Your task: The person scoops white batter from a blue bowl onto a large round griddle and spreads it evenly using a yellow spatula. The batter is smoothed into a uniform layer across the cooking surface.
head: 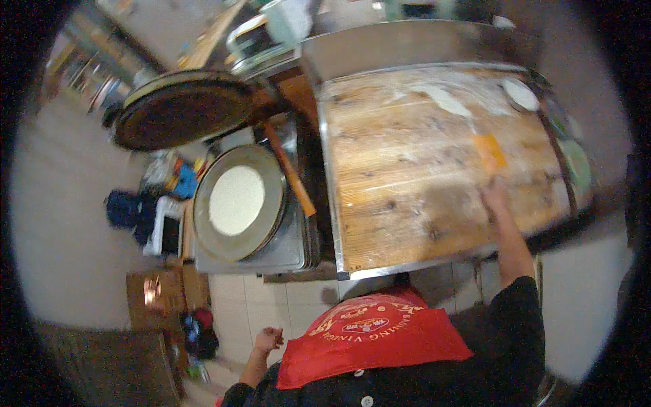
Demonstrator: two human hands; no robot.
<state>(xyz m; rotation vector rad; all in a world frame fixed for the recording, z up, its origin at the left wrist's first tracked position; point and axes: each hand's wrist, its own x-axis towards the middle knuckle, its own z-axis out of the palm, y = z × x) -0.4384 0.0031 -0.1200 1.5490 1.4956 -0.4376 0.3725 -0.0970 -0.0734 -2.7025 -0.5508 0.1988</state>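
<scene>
My right hand [494,193] reaches over a floured wooden work board [386,224]. It grips a flat orange scraper [490,151], blurred, whose far end lies towards a smear of white flour [447,100]. My left hand [269,339] hangs low beside the red apron [376,330], fingers curled, with nothing visible in it. Left of the board, a thin round pale sheet of dough [237,200] lies flat on a round griddle plate [203,224]. The griddle's round, dark-faced lid [183,114] stands raised behind it.
A wooden stick [290,170] lies slantwise between griddle and board. At the board's far right corner sits a round white item [521,94]. A metal rim [407,268] edges the board's front. A white-framed device [167,226] and bags [184,180] crowd the griddle's left.
</scene>
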